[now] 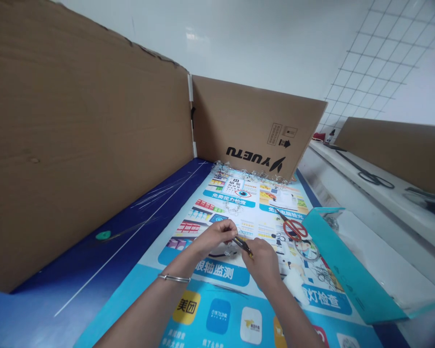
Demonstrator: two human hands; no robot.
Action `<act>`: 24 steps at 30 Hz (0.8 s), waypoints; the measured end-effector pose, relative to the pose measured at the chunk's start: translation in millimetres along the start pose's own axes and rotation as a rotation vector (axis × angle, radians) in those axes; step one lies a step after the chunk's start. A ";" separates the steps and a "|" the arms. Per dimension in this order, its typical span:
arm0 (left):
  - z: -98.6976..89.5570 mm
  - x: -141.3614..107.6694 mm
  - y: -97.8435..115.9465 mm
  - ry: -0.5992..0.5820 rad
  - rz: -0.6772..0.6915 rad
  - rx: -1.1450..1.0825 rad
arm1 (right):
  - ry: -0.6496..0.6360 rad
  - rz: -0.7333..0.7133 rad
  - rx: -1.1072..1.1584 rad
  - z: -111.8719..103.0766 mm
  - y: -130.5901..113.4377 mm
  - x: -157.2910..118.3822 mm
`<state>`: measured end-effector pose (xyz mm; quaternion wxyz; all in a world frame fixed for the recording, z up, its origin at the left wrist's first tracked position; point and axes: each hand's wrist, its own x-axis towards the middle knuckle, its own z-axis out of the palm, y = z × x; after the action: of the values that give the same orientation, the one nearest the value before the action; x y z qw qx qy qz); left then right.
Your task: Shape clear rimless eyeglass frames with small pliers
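Left hand (217,235): thumb and fingers closed together at the far tip of the tool; whether they pinch the tip itself or a small piece there cannot be told. A bracelet (174,278) circles the wrist.
Right hand (264,261): closed around the near end of the tool.
Small dark tool (242,244): held between the two hands, above the printed sheet (253,227), slanting down toward the right hand; part is yellowish.
Below the hands: clear plastic pieces (230,250) on the sheet.
Right of the hands: red-handled scissors (295,228), a clear ring-shaped item (307,250) just nearer, and a white fluffy piece (294,284) beside the right forearm.
Far right: a turquoise-sided box (351,266), open; dark scissors (373,178) on the ledge (395,193).
Left side: a green item (103,235) on the blue surface (130,246).
Rear: a cardboard panel (253,121) printed "YUETU", upside down, with crinkled clear scraps (253,175) along its foot.
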<state>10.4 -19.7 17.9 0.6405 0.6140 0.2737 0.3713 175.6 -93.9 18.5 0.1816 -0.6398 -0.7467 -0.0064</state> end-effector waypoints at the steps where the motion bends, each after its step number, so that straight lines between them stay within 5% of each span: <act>1: 0.0 0.0 0.4 -0.004 0.002 -0.002 | -0.003 0.001 0.005 0.2 0.1 0.1; 15: -7.0 -5.9 5.0 -0.136 -0.096 -0.148 | -0.080 -0.069 0.124 -1.3 2.0 2.7; 24: -3.1 -2.9 8.8 -0.018 0.054 0.130 | -0.056 -0.038 0.053 0.5 8.0 4.0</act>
<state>5.0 -20.4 26.0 0.5915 0.6646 0.2750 0.3644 182.6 -88.5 17.3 0.1774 -0.6203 -0.7635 0.0276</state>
